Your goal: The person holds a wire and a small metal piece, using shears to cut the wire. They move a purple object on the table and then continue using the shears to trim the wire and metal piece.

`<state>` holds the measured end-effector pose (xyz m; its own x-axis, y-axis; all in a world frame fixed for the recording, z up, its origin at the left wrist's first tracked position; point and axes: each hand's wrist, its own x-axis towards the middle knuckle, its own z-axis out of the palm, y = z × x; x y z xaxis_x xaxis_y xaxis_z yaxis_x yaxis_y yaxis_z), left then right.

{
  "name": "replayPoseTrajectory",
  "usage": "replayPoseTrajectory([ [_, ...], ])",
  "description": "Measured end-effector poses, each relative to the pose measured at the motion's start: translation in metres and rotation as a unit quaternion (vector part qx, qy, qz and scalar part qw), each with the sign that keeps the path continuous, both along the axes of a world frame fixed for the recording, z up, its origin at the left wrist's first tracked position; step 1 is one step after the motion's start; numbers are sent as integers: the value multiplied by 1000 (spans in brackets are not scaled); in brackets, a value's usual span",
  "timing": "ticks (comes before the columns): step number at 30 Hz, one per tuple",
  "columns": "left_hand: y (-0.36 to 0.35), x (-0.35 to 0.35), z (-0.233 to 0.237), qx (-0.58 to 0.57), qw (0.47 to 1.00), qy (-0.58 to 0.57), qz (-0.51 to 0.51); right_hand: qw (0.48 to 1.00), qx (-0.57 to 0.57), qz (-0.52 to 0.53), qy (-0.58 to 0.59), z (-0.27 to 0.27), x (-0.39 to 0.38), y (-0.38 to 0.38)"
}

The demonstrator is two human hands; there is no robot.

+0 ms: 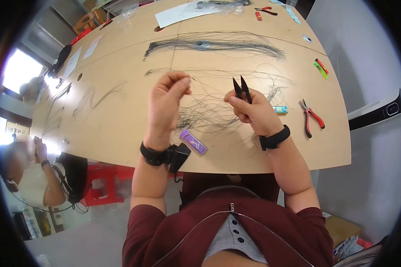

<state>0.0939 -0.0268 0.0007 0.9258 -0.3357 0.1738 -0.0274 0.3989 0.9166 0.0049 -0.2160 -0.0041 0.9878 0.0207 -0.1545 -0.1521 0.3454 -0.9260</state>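
Note:
My left hand (168,95) is raised over the table with thumb and index finger pinched on the end of a thin wire (199,82). To its right, my right hand (254,111) is closed around black thread snips (242,89), their two pointed blades aimed up and slightly apart. Below and between both hands lies a loose tangle of thin dark wires (209,111). Near my left wrist rests a purple lighter (194,141). A blue lighter-like item (280,109) sits partly behind my right hand.
Red-handled pliers (313,118) lie at right. Farther back are a long wire bundle (209,45), red and green lighters (321,69), and more pliers (267,10). Loose wires (96,100) spread on the left. Another person (40,178) sits beyond the table's left edge.

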Motion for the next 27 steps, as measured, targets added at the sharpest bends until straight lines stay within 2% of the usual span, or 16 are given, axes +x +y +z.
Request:
replayPoseTrajectory([
  [4,33,13,16,20,998,-14,49,998,-32,52,8,3,-2,-1],
  [11,87,45,13,86,988,2,126,994,-3,106,-9,4,-5,-2],
  [19,126,84,0,80,974,30,212,984,11,167,-64,9,-10,-12],
  [22,139,96,-5,69,969,36,235,981,2,170,-89,15,-14,-15],
  [27,157,114,-12,59,959,47,274,979,51,157,-122,20,-17,-26],
])
